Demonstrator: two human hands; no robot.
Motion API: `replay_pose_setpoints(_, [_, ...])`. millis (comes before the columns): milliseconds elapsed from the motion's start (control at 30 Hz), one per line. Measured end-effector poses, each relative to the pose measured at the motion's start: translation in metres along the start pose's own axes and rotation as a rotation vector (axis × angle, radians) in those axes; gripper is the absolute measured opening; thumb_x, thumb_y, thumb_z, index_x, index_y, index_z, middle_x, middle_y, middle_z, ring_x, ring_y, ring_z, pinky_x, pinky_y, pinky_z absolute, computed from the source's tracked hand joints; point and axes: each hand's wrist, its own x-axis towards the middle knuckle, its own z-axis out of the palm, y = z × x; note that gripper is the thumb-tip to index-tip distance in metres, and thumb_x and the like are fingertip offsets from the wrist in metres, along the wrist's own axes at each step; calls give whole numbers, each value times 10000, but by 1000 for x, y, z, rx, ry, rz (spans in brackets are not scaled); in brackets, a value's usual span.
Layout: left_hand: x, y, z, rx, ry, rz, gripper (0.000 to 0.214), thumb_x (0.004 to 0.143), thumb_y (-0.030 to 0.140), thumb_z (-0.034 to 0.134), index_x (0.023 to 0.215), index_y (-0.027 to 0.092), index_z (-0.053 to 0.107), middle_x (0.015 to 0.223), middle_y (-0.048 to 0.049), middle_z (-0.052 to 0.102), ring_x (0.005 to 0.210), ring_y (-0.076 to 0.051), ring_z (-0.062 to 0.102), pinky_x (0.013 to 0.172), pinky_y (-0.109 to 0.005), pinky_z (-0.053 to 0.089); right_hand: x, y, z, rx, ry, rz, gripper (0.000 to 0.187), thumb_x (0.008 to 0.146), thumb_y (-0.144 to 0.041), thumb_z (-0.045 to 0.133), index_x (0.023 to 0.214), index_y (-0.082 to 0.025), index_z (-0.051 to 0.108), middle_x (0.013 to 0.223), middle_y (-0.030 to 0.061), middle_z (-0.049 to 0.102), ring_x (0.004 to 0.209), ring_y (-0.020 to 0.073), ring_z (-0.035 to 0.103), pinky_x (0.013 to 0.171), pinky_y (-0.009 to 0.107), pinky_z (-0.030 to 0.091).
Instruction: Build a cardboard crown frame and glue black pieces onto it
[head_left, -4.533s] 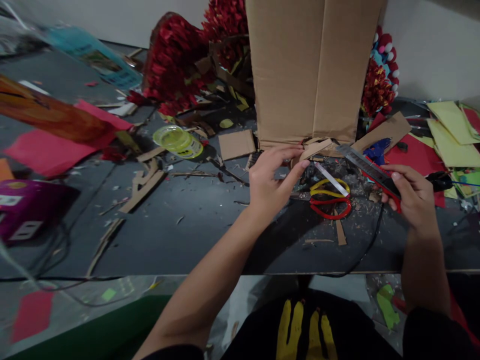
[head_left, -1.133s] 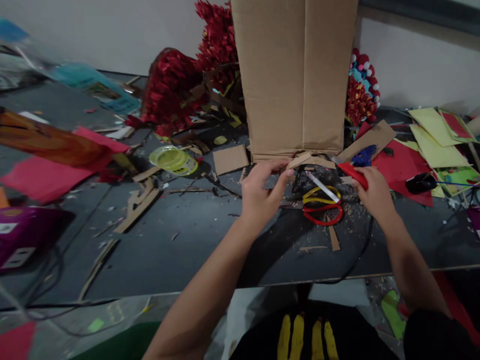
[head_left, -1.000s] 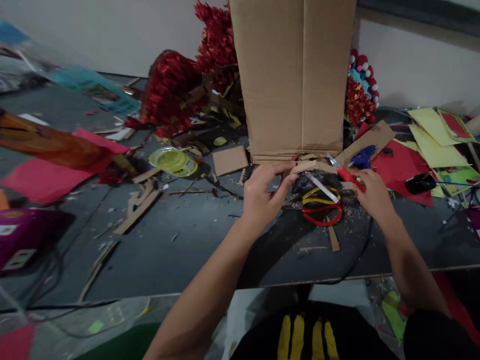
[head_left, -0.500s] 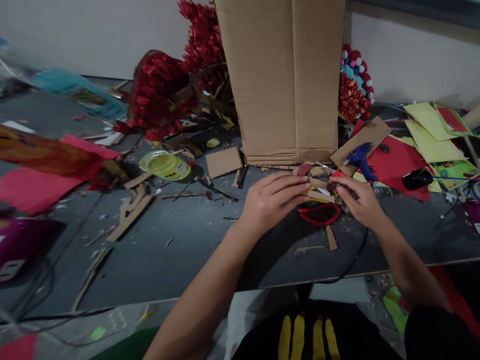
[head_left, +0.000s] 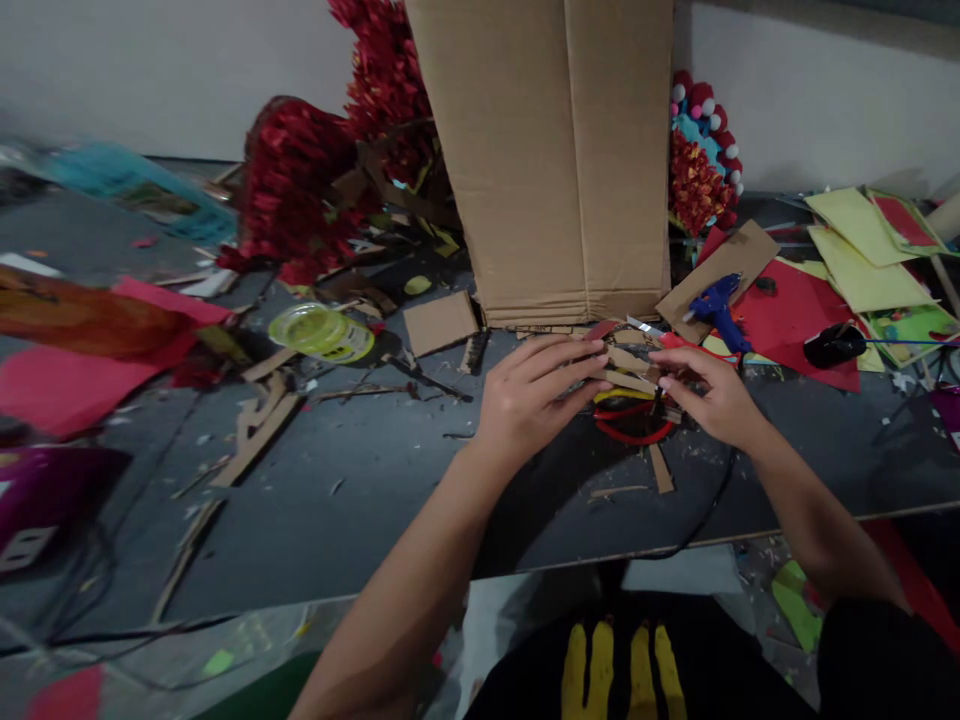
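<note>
My left hand [head_left: 529, 395] is closed, its fingertips pinching the left end of a narrow cardboard strip [head_left: 630, 381]. At the strip's right end, my right hand [head_left: 712, 397] has thumb and fingers drawn together on it. Just below the strip, on the table, lies a red loop [head_left: 636, 437] with a yellow part beside it, perhaps scissor handles. A cutter knife [head_left: 646, 328] with a bare blade and red body lies behind my fingers. More cardboard scraps are around it, partly hidden by my hands.
A tall cardboard panel [head_left: 540, 160] stands behind my hands. A blue glue gun [head_left: 718, 310] rests on the right, near red paper [head_left: 795, 325] and a dark jar [head_left: 835, 344]. Leftward are a yellow tub [head_left: 321, 333], cardboard offcuts [head_left: 262, 440] and a red petalled piece [head_left: 300, 180].
The view has shifted slightly. My hands stay at the cardboard strip, which now shows more plainly between them; the right fingers have changed position a little.
</note>
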Motion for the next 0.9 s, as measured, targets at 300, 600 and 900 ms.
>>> replay_pose_setpoints(300, [-1,3,-1,61,-20,-30,159,792,350,644,909,253,690,948,-41,725,889,-187,671,811,-379,558,-3,-9,3,84,23,55,308,862,-399,525,1115,-236,591,980,48,666,837,156,634,730,314,543])
replay_pose_setpoints(600, [0,8,-4,24,-9,-31,128,765,313,674,876,251,685,926,-34,721,875,-190,668,801,-382,555,-8,-16,9,48,86,1,366,817,-375,582,1152,-232,547,954,44,636,734,130,583,667,286,528])
replay_pose_setpoints(900, [-3,9,-4,80,-3,33,151,743,298,698,889,261,683,922,-26,719,848,-183,660,781,-367,550,-10,-21,12,-100,141,-21,335,836,-360,557,1141,-223,556,951,46,649,743,130,593,658,267,518])
